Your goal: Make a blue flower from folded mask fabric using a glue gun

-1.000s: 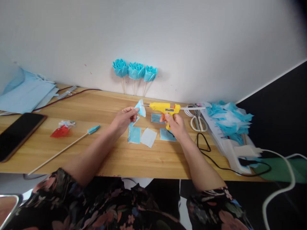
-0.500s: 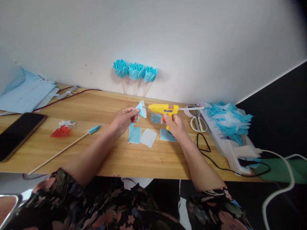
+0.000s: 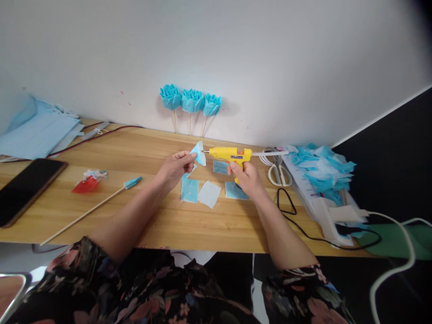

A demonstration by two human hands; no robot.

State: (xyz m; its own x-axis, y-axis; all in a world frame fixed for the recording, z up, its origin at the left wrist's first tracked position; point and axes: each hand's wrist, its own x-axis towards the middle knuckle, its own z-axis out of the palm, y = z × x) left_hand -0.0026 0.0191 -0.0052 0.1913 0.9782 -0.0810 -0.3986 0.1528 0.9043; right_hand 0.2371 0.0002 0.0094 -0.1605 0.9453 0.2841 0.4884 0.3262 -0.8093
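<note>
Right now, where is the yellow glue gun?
In the head view, the yellow glue gun is just right of centre, held in the right hand and pointing at the blue piece in the left hand.

Head-worn view, forward-down over table (image 3: 209,227)

The glue gun (image 3: 223,153) is bright yellow with some orange; its glue stick (image 3: 272,154) is whitish. The folded piece (image 3: 200,154) is pale blue and white. The flowers (image 3: 192,101) are turquoise, their stems (image 3: 190,123) pale tan. One square (image 3: 209,194) is white, the other squares (image 3: 189,191) light blue. Streaked wood grain marks the yellow-brown desk (image 3: 148,146). Pink blossoms pattern the black sleeves (image 3: 292,288).
</note>
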